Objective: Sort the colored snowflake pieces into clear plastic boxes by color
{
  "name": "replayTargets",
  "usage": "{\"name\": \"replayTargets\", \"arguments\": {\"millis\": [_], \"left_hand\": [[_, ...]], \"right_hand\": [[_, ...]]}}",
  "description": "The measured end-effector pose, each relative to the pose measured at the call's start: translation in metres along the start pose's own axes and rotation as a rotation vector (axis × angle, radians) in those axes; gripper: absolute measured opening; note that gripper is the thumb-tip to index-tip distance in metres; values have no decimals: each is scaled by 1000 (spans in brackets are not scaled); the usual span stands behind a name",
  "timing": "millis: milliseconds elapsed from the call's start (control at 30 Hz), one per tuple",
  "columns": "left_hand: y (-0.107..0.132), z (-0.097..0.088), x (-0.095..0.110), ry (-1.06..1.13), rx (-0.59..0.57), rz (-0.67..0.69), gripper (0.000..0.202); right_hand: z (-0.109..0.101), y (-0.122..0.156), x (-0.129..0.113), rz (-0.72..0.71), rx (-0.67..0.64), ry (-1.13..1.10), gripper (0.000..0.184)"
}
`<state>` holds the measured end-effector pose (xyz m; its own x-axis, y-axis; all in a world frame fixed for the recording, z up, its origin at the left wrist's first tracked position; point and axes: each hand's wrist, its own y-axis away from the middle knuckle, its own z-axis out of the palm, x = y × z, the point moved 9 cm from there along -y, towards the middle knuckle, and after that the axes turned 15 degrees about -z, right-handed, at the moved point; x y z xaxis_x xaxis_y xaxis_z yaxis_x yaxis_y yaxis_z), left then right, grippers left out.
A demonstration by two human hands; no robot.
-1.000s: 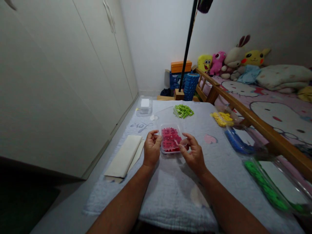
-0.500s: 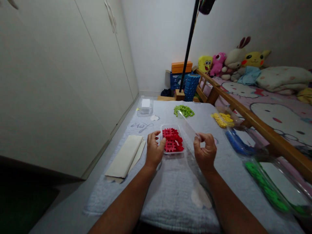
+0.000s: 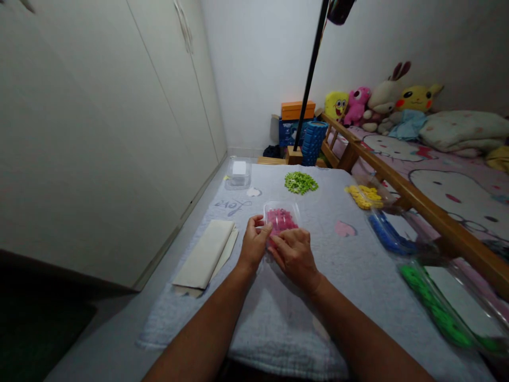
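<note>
A small clear plastic container point(image 3: 299, 211) with red plastic pieces point(image 3: 280, 218) stands on the cloth-covered table in front of me. Its clear lid point(image 3: 278, 205) lies over the top, so the red looks pinkish and hazy through it. My left hand point(image 3: 252, 243) grips the container's left side, thumb on the lid's edge and fingers around the wall. With fingers curled, my right hand point(image 3: 296, 253) holds the lid at the container's near edge; its fingertips are partly hidden. Beyond the container lies a loose heap of light green pieces point(image 3: 301, 182).
A folded beige sheet point(image 3: 207, 254) lies to the left. Another clear container point(image 3: 238, 172) stands at the far left. Along the right edge are containers with yellow pieces point(image 3: 365, 196), blue pieces point(image 3: 392, 233) and green pieces point(image 3: 435, 305), beside a wooden bed rail point(image 3: 401, 178).
My right hand has moved left, bringing the clear lid from beside the container down over the red pieces. My left hand stays at the container's left side.
</note>
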<state>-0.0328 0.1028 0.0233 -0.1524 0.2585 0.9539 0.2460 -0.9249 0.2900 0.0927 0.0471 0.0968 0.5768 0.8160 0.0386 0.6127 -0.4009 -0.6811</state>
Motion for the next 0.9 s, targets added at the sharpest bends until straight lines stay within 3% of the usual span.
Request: {"name": "replayTargets", "arguments": {"millis": [133, 233, 400, 500, 567, 667, 800, 900], "left_hand": [[-3, 0, -6, 0, -4, -41, 50], [-4, 1, -7, 15, -20, -45, 50], [-1, 1, -7, 42, -1, -44, 48], [2, 2, -8, 43, 20, -30, 47], [5, 4, -9, 33, 23, -18, 48], [5, 5, -12, 14, 31, 0, 50], [3, 3, -12, 0, 54, -4, 52], [1, 6, -11, 14, -17, -58, 50]], "right_hand": [[0, 2, -1, -26, -2, -81, 15], [-13, 8, 12, 23, 86, -120, 16], [-28, 34, 69, 343, 253, -123, 22], [-17, 54, 99, 561, 257, -240, 29], [-1, 62, 106, 673, 202, -379, 35], [17, 66, 102, 759, 152, -554, 42], [27, 68, 97, 833, 188, -661, 47], [32, 73, 97, 907, 220, -741, 50]]}}
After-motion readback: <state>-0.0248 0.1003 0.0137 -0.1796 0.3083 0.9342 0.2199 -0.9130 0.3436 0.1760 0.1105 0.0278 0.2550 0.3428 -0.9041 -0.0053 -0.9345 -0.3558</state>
